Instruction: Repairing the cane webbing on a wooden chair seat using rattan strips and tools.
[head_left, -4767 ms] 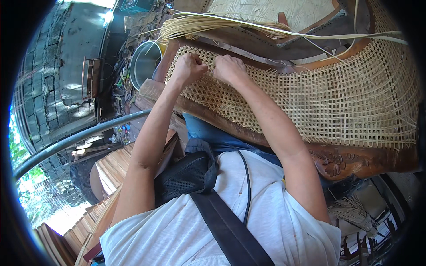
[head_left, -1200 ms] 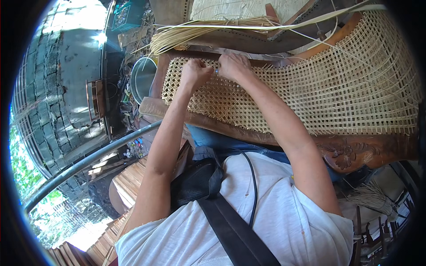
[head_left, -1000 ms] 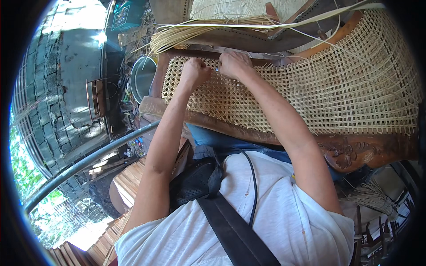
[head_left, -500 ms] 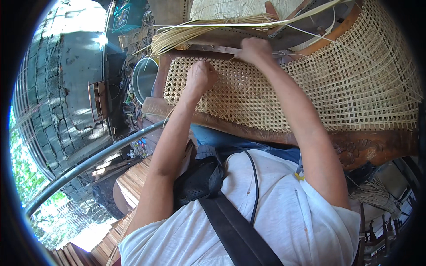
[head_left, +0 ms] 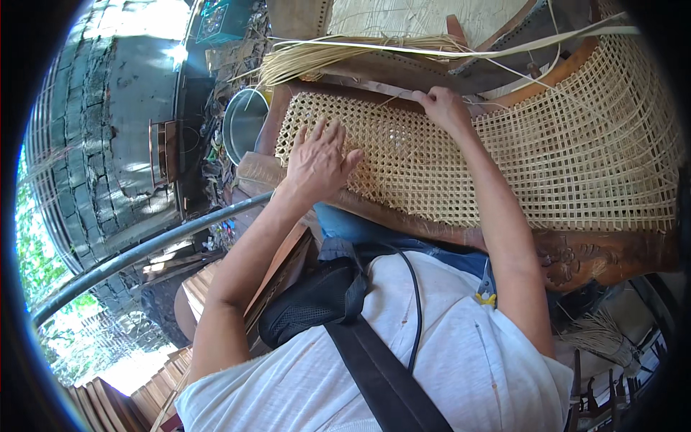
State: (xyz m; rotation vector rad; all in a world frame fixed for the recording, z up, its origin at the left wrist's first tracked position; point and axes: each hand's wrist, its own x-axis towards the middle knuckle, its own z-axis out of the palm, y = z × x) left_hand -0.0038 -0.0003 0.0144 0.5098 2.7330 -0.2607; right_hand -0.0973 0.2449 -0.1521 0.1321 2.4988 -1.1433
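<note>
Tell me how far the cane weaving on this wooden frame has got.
Done: open-mesh cane panel spans most of the carved wooden frame. In hand: the left hand lies flat on the mesh while the right hand pinches a cane strand at the far rail. Left: loose strands lie unwoven beyond that rail.

Cane bundle (head_left: 338, 56) just beyond woven panel (head_left: 576, 151)

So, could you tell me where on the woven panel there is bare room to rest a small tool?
The pale woven cane panel lies bare to the right of the right hand, as far as the carved brown wooden frame. A smaller patch is free between both hands. The far edge is crowded with the bundle of loose cane strands; the left hand covers the left end.
</note>
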